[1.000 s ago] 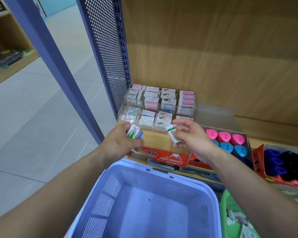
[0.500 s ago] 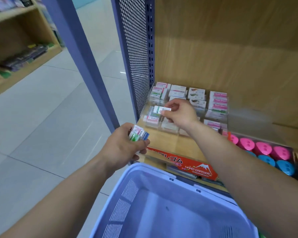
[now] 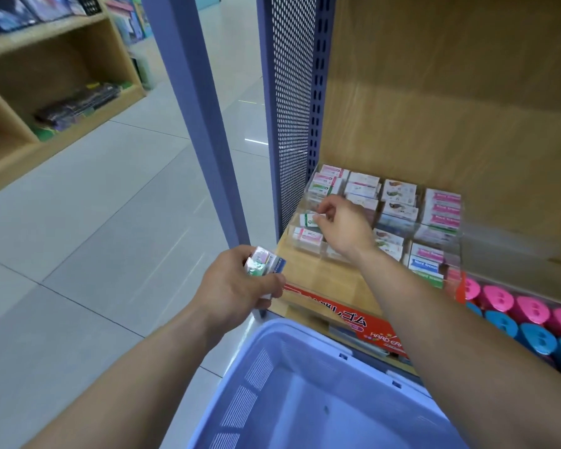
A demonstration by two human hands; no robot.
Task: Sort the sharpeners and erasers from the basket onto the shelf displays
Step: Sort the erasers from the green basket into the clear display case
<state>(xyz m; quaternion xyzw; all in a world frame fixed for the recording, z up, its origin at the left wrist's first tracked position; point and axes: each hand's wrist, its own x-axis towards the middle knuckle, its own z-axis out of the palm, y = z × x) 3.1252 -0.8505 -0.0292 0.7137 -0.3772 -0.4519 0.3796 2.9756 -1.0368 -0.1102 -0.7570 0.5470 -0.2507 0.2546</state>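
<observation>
White-and-green wrapped eraser (image 3: 307,219), pinched by the right hand (image 3: 344,228) at a left compartment of the clear plastic display tray (image 3: 441,226) on the wooden shelf (image 3: 321,277). The left hand (image 3: 237,286) grasps several more wrapped erasers (image 3: 264,262), just beyond the far-left corner of the lilac plastic basket (image 3: 292,325).
</observation>
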